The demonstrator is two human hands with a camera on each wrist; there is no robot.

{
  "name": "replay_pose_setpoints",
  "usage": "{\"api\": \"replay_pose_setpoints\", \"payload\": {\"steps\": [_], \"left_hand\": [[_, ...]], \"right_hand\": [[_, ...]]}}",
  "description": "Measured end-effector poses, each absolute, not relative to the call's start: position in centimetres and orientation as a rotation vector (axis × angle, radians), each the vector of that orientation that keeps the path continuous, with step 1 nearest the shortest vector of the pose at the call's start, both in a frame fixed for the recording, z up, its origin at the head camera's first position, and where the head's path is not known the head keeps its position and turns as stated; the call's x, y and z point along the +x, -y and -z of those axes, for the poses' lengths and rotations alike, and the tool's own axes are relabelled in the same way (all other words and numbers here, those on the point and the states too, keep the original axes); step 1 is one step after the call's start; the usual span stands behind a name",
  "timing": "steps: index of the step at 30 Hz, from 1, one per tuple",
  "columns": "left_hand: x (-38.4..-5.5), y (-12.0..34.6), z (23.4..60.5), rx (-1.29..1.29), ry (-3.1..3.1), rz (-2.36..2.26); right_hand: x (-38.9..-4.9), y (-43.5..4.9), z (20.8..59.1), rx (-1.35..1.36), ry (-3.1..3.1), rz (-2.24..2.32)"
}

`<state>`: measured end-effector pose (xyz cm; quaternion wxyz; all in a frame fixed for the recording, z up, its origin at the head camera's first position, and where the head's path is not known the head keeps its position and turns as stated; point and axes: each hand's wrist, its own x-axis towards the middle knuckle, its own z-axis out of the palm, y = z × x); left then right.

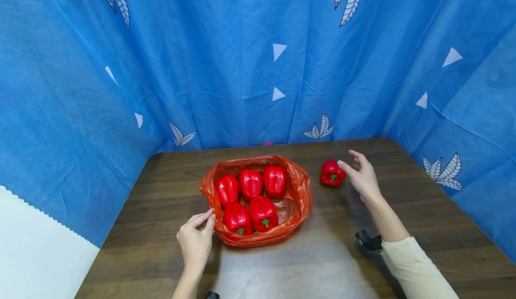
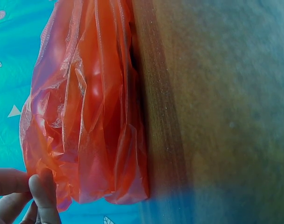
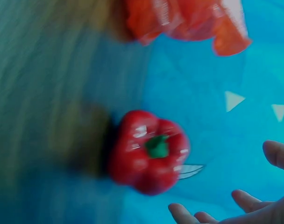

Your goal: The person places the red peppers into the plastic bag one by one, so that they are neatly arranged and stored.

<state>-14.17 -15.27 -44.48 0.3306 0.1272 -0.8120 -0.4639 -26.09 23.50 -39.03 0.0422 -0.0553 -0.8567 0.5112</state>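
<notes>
An orange-red plastic bag (image 1: 300, 191) stands with its mouth spread, holding several red bell peppers (image 1: 251, 185). My left hand (image 1: 196, 236) pinches the bag's rim at its near left side between thumb and fingers; the left wrist view shows that pinch on the thin plastic bag (image 2: 93, 116). One more red bell pepper (image 1: 332, 172) with a green stem lies on the table right of the bag. Beside and above it is my right hand (image 1: 361, 176), thumb and fingers spread apart. In the right wrist view a gap separates the fingers from this bell pepper (image 3: 149, 154).
The brown wooden table (image 1: 161, 245) reaches back to a blue patterned curtain (image 1: 242, 66). A small pink thing (image 1: 268, 143) peeks up at the table's far edge. A white surface (image 1: 36, 249) lies off the left edge.
</notes>
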Motion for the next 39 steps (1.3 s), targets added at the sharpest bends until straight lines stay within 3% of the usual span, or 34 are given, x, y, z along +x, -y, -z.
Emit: {"api": "replay_pose_setpoints", "payload": {"steps": [16, 39], "left_hand": [[-14.2, 15.2, 44.5, 0.332, 2.125, 1.201], [-14.2, 15.3, 44.5, 0.337, 2.134, 1.202]], "right_hand": [[-29.0, -24.1, 42.5, -0.306, 2.699, -1.727], [-29.6, -23.8, 43.6, -0.409, 2.65, -1.808]]}}
